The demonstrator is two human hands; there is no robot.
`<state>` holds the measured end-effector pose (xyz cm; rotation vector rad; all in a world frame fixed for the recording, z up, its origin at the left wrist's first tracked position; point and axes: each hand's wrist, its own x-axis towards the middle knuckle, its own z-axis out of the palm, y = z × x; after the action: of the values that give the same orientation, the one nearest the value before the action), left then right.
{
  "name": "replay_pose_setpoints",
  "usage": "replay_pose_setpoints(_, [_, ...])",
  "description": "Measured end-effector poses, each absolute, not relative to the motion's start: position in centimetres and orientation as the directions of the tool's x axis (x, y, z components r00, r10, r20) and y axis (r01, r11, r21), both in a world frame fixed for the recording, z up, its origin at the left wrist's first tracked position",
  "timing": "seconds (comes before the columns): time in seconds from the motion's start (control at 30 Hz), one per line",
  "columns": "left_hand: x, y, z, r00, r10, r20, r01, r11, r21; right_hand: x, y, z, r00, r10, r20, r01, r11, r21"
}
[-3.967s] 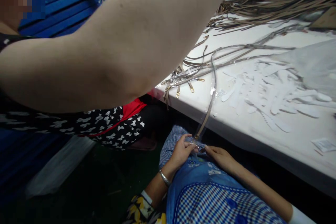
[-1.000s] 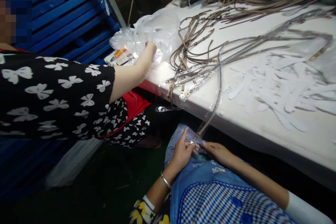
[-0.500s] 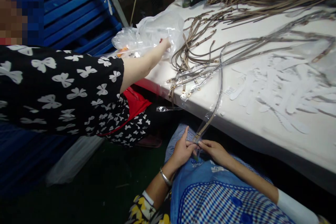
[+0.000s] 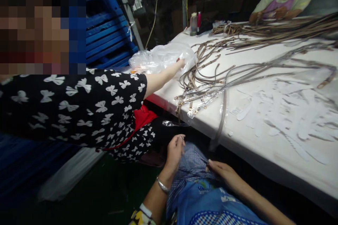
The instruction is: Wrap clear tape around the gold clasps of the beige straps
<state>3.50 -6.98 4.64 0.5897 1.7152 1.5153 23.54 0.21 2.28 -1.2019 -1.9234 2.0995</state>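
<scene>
My left hand [image 4: 175,153] is raised over my lap with its fingers curled together. A faint clear film seems to hang below them, but I cannot make out what they hold. Lower and to the right, my right hand [image 4: 221,169] pinches a thin dark pointed piece that sticks out past the fingertips; its kind is too blurred to tell. A strap in a clear plastic sleeve [image 4: 223,115] hangs over the table edge, apart from both hands. More brown straps with metal buckles [image 4: 195,77] lie on the table, some in clear wrapping.
A co-worker's arm [image 4: 163,76] reaches from the left to a clear plastic bag [image 4: 161,56]. White paper strips [image 4: 285,112] cover the right of the white table [image 4: 248,147]. Another person [image 4: 283,1] sits behind long straps [image 4: 287,28]. A bottle [image 4: 193,24] stands at the back.
The wrapped strap end has left my fingers and hangs blurred at the table edge. My hands have moved apart. The view has tilted up, showing the person across the table.
</scene>
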Motion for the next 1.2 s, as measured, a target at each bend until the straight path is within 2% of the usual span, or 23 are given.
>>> replay_pose_setpoints(0.1, [1.1, -2.9, 6.3, -0.695, 0.718, 0.033, 0.172, 0.122, 0.978, 22.8, 0.8, 3.4, -0.667, 0.543, -0.510, 0.361, -0.363, -0.859])
replay_pose_setpoints(0.17, [0.2, 0.0, 7.2, -0.655, 0.730, 0.193, 0.407, 0.127, 0.904, 22.1, 1.7, 4.3, -0.657, 0.579, -0.483, 0.323, -0.363, -0.874])
replay_pose_setpoints(0.23, [-0.1, 2.4, 7.7, -0.603, 0.760, 0.245, 0.562, 0.186, 0.806, 21.5, 2.8, 5.2, -0.652, 0.621, -0.435, 0.318, -0.297, -0.901])
replay_pose_setpoints(0.33, [-0.4, 4.2, 7.9, -0.564, 0.801, 0.201, 0.645, 0.275, 0.713, 20.7, 4.6, 5.9, -0.629, 0.688, -0.361, 0.334, -0.180, -0.925])
replay_pose_setpoints(0.43, [-0.8, 4.3, 8.2, -0.546, 0.818, 0.181, 0.653, 0.280, 0.704, 19.9, 6.1, 6.2, -0.598, 0.735, -0.321, 0.328, -0.141, -0.934])
replay_pose_setpoints(0.6, [-1.8, 3.7, 9.1, -0.510, 0.851, 0.126, 0.601, 0.249, 0.759, 17.8, 7.4, 7.6, -0.593, 0.738, -0.322, 0.255, -0.207, -0.944])
replay_pose_setpoints(0.83, [-2.4, 3.4, 10.0, -0.370, 0.929, 0.018, 0.398, 0.141, 0.906, 15.2, 8.4, 8.2, -0.602, 0.680, -0.420, 0.161, -0.411, -0.897])
replay_pose_setpoints(1.2, [-2.3, 3.4, 9.4, -0.422, 0.904, -0.071, 0.175, 0.158, 0.972, 13.2, 8.9, 7.4, -0.637, 0.609, -0.473, 0.147, -0.507, -0.849])
